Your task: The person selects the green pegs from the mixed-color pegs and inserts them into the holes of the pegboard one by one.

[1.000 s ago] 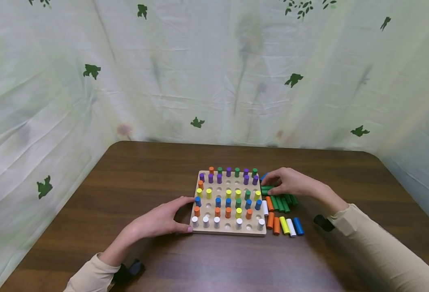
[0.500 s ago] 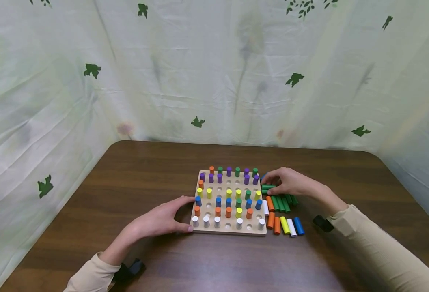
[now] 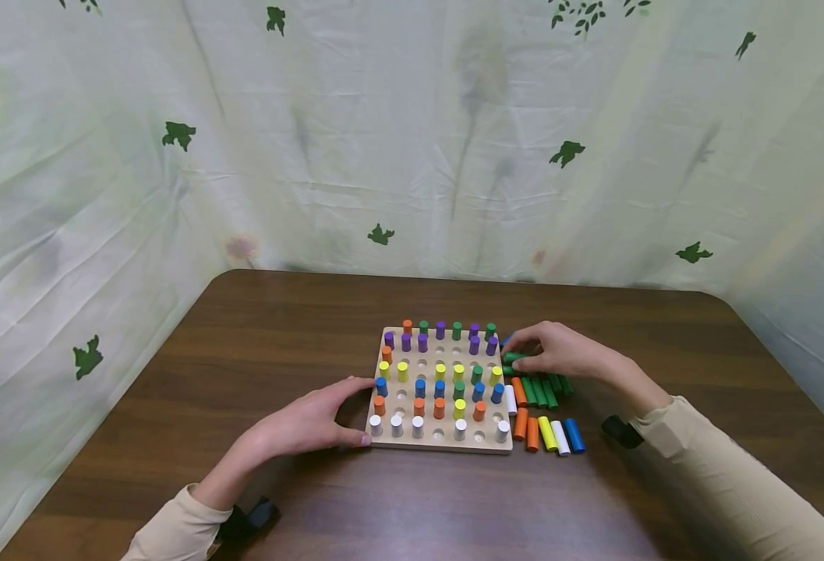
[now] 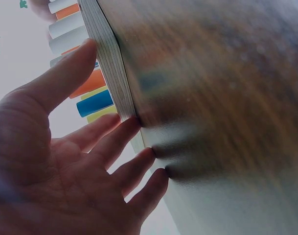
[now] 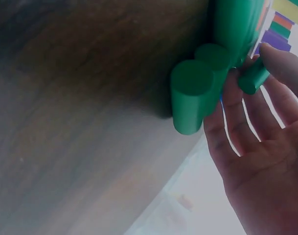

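Well, the right hand (image 3: pixel 555 348) pinches a green peg (image 5: pixel 252 78) (smooth, cylindrical), the left hand (image 3: pixel 302 423) spread wide

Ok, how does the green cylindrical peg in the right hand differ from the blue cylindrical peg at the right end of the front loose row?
The green cylindrical peg is pinched in the right hand; the blue cylindrical peg lies on the brown table, unheld. The green peg is farther from the person; the blue peg is nearer. Both are single-coloured cylinders outside the pale wooden pegboard.
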Demonstrator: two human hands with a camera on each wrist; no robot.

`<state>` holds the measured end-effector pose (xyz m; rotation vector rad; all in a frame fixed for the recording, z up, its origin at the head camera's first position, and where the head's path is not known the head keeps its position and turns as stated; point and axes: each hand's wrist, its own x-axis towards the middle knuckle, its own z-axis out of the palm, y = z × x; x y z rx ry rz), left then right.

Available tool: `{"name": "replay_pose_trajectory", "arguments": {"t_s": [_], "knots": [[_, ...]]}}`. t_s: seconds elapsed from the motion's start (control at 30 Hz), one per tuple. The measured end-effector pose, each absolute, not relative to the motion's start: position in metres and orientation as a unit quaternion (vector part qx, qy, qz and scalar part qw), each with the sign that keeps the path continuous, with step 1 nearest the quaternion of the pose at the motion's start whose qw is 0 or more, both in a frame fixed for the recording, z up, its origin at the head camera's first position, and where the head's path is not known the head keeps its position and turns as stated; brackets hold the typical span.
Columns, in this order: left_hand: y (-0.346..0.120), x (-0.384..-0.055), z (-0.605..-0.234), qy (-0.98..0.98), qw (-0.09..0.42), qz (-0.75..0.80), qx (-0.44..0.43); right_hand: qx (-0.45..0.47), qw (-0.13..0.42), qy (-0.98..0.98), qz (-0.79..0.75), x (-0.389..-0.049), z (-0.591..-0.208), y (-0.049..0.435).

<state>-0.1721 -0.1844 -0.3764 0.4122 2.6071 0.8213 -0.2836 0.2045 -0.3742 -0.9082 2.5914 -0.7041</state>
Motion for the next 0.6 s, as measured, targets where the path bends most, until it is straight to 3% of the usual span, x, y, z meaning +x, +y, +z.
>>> {"name": "replay_pose_trajectory", "arguments": {"t_s": [0.6], "knots": [[-0.185, -0.172, -0.376, 0.925, 0.19, 0.295, 0.148, -0.281, 0.099, 0.905, -0.303, -0.28, -0.354, 0.206]]}}
